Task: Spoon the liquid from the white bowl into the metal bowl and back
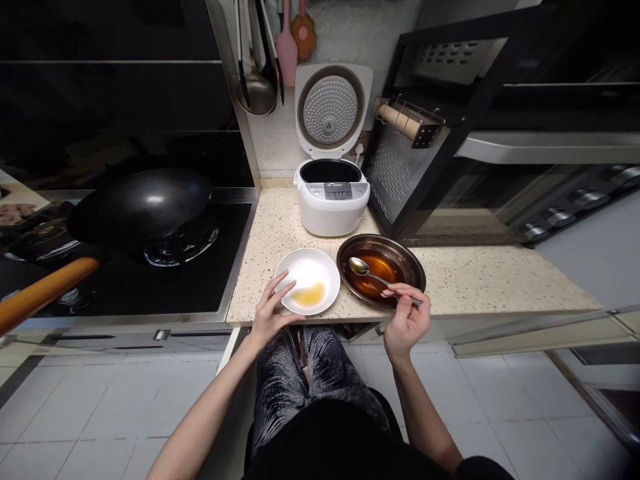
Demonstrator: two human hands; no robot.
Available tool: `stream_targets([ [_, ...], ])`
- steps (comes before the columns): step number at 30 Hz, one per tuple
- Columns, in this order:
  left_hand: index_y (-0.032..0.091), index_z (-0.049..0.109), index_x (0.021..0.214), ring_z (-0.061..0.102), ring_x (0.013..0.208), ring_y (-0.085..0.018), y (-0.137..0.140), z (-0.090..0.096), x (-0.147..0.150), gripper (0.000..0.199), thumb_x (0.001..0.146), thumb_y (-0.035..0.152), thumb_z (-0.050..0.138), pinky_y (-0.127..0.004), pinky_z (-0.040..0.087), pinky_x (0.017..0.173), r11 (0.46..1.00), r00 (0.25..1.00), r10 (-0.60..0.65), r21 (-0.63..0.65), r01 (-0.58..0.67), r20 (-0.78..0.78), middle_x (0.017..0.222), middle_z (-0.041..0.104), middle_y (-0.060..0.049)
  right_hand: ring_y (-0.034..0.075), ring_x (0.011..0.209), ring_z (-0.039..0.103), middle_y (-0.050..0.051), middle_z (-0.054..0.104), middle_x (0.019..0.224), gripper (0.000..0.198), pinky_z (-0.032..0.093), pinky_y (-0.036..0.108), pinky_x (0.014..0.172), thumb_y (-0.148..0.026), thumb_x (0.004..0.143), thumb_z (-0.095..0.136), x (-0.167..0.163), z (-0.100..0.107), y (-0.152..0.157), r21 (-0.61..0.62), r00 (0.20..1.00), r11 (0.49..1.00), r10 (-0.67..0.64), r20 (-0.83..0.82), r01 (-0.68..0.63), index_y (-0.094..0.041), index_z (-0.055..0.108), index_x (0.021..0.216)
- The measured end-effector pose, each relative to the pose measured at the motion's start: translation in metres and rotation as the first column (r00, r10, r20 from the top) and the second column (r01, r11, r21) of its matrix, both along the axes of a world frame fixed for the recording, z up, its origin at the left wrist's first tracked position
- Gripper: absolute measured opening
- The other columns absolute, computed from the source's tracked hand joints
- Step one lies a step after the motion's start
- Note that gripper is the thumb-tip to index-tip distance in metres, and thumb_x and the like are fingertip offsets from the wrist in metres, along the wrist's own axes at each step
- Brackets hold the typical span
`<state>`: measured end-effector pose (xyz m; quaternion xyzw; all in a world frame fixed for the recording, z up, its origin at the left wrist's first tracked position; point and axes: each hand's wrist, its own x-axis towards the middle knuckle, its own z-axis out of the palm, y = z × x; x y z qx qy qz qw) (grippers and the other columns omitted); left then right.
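Resting wok (145,207): black, over the hob (227,250), well left of the left hand (267,317), its wooden handle (50,293) pointing toward the lower left.
Left hand: fingers spread over the left side of a white bowl (320,267), thumb along the near edge, lightly gripping it.
White bowl: on the worktop (500,280), in the left hand's hold and left of the right hand (407,323), a small pool of yellow liquid (309,295) inside.
Rice cooker (333,215): beyond both hands, lid (330,110) raised.
Metal bowl (415,267): just right of the white bowl, between the hands, holding brown liquid (383,267).
Spoon (364,270): reaching left from the right hand, its head over the metal bowl; whether it meets the brown liquid, I cannot tell.
Right hand: closed on the spoon's handle, at the metal bowl's near right side.
Oven (480,193): beyond and farther right of the right hand.
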<state>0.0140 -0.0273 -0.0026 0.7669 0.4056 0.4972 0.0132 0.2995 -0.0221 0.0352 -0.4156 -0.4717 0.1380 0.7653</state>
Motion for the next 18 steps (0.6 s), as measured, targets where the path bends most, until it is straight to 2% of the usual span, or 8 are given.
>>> stream_targets([
  [4,0.026,0.058,0.149,0.060,0.139,-0.036,0.000,0.000,0.000,0.075,0.083,0.056,0.079,-0.057,0.054,0.113,1.000,1.000,-0.013,-0.006,0.013,0.014,0.152,0.057,-0.019,0.019,0.083,0.069,0.005,0.070,0.091,0.014,0.060,0.038,0.076,-0.028,0.105,0.053,0.004,-0.010,0.000,0.029,0.988,0.999,-0.034,0.150,0.030,-0.021,0.062,0.096],
  [9,0.027,0.058,0.150,0.060,0.139,-0.036,0.000,0.000,0.000,0.076,0.083,0.055,0.080,-0.057,0.053,0.114,1.000,0.999,-0.021,0.000,0.021,0.024,0.153,0.057,-0.019,0.022,0.090,0.071,0.006,0.072,0.094,0.015,0.061,0.041,0.079,-0.019,0.104,0.051,0.008,-0.017,-0.002,0.109,0.935,0.994,-0.017,0.355,-0.024,-0.022,0.065,0.103],
  [14,0.027,0.057,0.150,0.060,0.139,-0.036,0.000,0.000,0.000,0.075,0.083,0.057,0.078,-0.057,0.054,0.113,1.000,1.000,-0.009,-0.004,0.009,0.011,0.152,0.057,-0.019,0.023,0.091,0.074,0.007,0.076,0.096,0.025,0.061,0.040,0.077,-0.011,0.100,0.051,0.012,-0.018,0.000,0.236,0.831,0.966,-0.048,0.554,-0.102,-0.024,0.067,0.113],
  [18,0.027,0.057,0.150,0.060,0.139,-0.036,0.000,-0.001,0.000,0.076,0.083,0.057,0.078,-0.058,0.053,0.114,1.000,1.000,-0.010,0.000,0.010,0.010,0.152,0.057,-0.019,0.024,0.091,0.076,0.010,0.079,0.099,0.029,0.063,0.042,0.075,-0.009,0.098,0.052,0.016,-0.023,0.000,0.250,0.717,0.954,-0.057,0.694,-0.166,-0.024,0.068,0.117],
])
